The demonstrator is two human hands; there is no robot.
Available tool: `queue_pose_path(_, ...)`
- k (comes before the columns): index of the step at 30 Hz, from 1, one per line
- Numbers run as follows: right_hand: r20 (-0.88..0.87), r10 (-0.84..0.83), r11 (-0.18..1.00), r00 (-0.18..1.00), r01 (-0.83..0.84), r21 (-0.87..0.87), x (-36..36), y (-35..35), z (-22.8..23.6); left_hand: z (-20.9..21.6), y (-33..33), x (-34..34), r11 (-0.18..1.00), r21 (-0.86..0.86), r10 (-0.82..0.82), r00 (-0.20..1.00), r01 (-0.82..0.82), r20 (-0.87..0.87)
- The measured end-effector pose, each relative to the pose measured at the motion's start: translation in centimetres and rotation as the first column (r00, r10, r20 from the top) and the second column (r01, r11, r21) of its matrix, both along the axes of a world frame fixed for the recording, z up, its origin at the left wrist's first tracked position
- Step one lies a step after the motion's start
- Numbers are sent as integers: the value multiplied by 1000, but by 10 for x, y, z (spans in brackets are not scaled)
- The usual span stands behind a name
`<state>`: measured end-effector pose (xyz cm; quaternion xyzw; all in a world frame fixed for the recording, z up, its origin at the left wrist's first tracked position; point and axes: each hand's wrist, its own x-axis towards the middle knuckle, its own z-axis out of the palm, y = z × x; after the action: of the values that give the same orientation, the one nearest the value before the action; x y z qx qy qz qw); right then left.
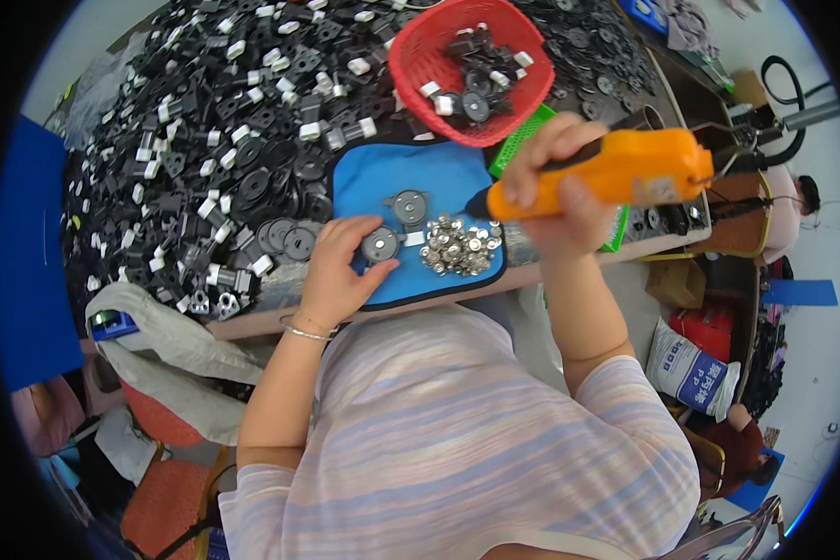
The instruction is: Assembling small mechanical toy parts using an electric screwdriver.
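Note:
My right hand (569,191) is wrapped round an orange electric screwdriver (625,173). The tool's dark nose points left, above a heap of small silver screws or caps (459,246) on a blue mat (364,173). My left hand (338,271) rests at the mat's left side, its thumb and fingers curved round a grey round plastic part (380,245). Just beyond it, touching or nearly so, lies a second grey round part (409,207) with a white tab on its near side. The screwdriver's very tip is hard to make out.
A large pile of black parts with white pieces (243,103) covers the left of the table. Behind the mat stands a red basket (406,89) of similar parts. A green basket (616,229) is partly behind my right hand. Black discs (588,51) lie far right.

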<state>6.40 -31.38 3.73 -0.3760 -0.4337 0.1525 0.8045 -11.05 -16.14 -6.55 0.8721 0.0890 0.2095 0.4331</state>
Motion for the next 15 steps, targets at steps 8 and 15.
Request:
queue_pose_path(8,152,222,964,963,-193,-183,-47,44,-15,-10,2,-2,999,53,-15,999,13,34)
queue_pose_path(15,215,290,949,933,-250,-194,-51,54,-14,-12,3,-3,997,68,-24,999,21,40)
